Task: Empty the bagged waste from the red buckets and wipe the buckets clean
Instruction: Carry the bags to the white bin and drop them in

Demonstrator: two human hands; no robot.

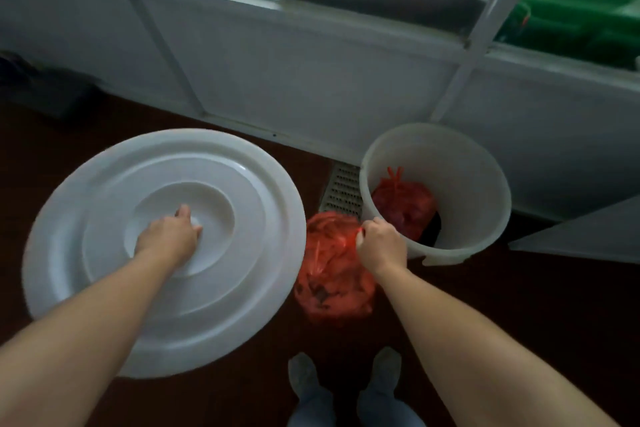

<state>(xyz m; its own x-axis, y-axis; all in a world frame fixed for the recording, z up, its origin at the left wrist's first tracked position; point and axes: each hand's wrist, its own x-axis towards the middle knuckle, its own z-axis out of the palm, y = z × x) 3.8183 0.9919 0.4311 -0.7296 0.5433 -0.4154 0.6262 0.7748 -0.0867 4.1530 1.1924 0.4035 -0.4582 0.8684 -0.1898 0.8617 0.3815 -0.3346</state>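
Progress looks partial from where I sit. My right hand (379,242) is closed tight on the knotted neck of a red bag (332,274), which hangs just outside the bucket (450,163), between it and the lid (162,250). I judge this bag to be out of the bucket and on its way to disposal. My left hand (173,236) is curled on the knob at the middle of the big white lid, gripping it, and the lid tilts as if held off the floor, though I cannot tell whether its far edge rests on anything. A second bag (403,205), also tied at the top, sits inside the bucket against the near wall, so emptying is not finished. The bucket here is white rather than red; I take it for the task's container anyway. No cloth shows anywhere, so I reckon wiping has not begun. A drain grate (343,191) lies in the dark floor just left of the bucket, and my shoes (346,381) stand below the hanging bag.
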